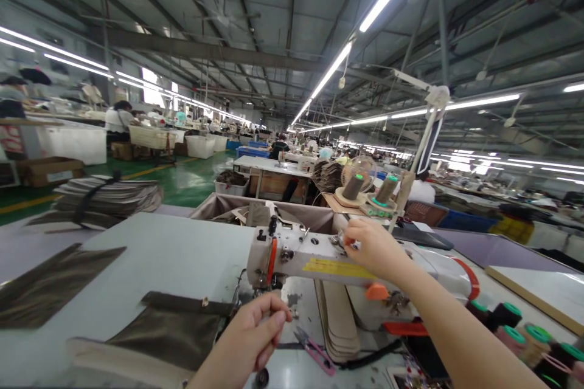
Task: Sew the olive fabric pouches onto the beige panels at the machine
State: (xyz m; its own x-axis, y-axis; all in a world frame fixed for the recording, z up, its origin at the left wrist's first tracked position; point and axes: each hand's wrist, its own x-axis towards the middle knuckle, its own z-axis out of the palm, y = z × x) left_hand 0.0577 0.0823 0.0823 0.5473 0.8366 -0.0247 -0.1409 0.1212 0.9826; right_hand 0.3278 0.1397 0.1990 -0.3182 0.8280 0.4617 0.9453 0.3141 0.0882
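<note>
A white sewing machine (296,255) with a yellow strip along its arm stands before me. My right hand (371,246) is closed at the top of the machine, by the small metal thread parts; whatever its fingertips hold is too small to make out. Low in front of the needle end is my left hand (255,334), its fingers curled together, contents hidden. Dark brown fabric (168,328) lies left of it on the table. Pink-handled thread snips (314,349) rest to its right, beside a stack of beige pieces (337,322).
Two thread cones (353,187) stand behind the machine, and several spools (511,334) sit at the lower right. A tied fabric stack (100,197) and a flat dark piece (50,285) lie left. A fabric-lined bin (319,219) is behind. Other people work farther off.
</note>
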